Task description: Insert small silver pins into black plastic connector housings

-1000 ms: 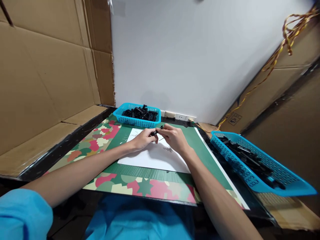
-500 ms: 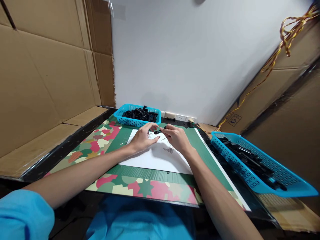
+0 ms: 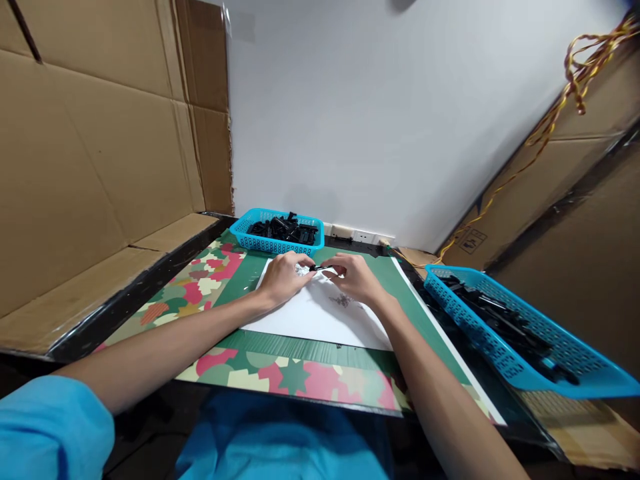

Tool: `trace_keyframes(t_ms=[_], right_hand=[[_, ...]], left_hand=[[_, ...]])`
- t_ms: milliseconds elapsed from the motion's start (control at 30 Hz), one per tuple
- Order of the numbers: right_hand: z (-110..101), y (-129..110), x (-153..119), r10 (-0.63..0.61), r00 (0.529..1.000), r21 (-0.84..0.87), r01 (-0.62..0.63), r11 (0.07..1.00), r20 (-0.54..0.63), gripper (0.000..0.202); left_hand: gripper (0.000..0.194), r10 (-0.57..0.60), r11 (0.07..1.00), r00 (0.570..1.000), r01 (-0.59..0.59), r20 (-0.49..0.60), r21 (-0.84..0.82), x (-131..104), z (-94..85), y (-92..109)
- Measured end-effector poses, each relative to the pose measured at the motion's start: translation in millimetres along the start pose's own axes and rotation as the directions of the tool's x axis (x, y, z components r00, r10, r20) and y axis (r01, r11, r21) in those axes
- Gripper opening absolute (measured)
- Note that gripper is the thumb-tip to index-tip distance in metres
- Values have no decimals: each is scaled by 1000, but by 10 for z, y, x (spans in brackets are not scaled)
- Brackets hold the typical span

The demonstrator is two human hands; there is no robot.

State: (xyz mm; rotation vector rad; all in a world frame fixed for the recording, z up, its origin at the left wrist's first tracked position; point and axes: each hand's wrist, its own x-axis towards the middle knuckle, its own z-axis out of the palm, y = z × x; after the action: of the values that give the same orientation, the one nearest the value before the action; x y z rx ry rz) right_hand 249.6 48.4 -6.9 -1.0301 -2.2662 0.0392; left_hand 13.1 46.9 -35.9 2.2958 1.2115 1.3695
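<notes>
A small black part (image 3: 320, 268) is between my two hands, over a white sheet (image 3: 305, 320). My left hand (image 3: 286, 277) pinches its left end between thumb and fingers. On the other side, my right hand (image 3: 354, 277) has its fingers bent round the part's right end. Fine details of the part are too small to make out. A cluster of tiny dark pieces (image 3: 343, 301) lies on the sheet below my right hand, and more small bits lie partly hidden behind my left hand.
A blue basket (image 3: 237, 233) of black parts stands behind my hands. Another blue basket (image 3: 590, 377) with black parts is at the right. Cardboard panels (image 3: 100, 147) flank the table, and twisted wires (image 3: 550, 120) hang at the right.
Both hands have come closer together and slightly lower. The black part now lies nearly level between them, and the right fingers have shifted on it.
</notes>
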Motion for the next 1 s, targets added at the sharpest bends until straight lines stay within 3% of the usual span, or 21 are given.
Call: trace_keyframes(t_ms=[200, 567, 1000], right_hand=[[21, -118, 29, 49, 999, 174, -49, 983, 0, 20], [97, -145, 45, 93, 994, 193, -101, 976, 53, 16], [191, -128, 55, 258, 966, 296, -253, 921, 25, 18]], left_hand=[[14, -2, 1000, 999, 2, 34, 9, 2, 19, -31], [14, 46, 998, 997, -48, 66, 41, -9, 12, 20], [8, 71, 996, 996, -74, 59, 52, -8, -26, 109]])
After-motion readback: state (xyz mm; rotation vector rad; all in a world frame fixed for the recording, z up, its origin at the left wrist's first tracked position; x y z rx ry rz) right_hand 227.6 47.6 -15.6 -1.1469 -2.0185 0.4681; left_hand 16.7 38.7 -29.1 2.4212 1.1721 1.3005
